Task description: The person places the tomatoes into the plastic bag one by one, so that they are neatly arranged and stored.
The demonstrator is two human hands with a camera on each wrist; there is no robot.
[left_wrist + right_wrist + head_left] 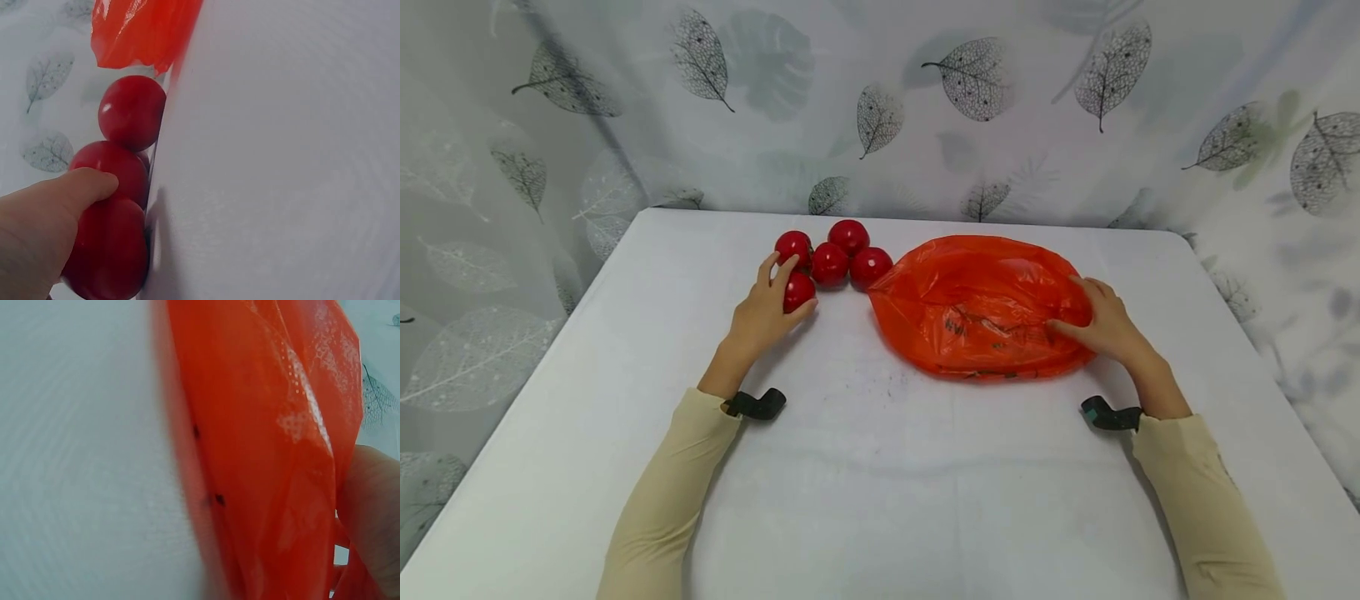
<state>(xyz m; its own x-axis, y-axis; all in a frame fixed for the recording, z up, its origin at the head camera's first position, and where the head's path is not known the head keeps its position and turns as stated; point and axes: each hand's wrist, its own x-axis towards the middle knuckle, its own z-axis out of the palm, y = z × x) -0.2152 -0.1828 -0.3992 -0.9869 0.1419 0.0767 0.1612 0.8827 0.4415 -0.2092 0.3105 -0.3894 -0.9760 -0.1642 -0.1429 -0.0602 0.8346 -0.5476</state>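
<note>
Red bag [917, 333] lies on the white table [880, 500], its mouth spread wide and facing up; dark print shows on the plastic. All positions below are taken from the bag.

Left hand [760, 318]: left of the bag, grasping the front tomato [799, 293], thumb on the bag-facing side, fingers on the far side. Fingertips also lie close to the back-left tomato [793, 246]; contact there I cannot tell.

Right hand [1108, 327]: at the bag's right end, gripping its edge, thumb over the near part and fingers further back. The right wrist view shows the plastic standing up in folds.

Remaining tomatoes, also left of the bag: middle tomato [830, 266], rear tomato [849, 237] and right-hand tomato [871, 268], the last just beside the bag's pointed left tip. Leaf-print cloth [880, 125] hangs beyond the bag.
</note>
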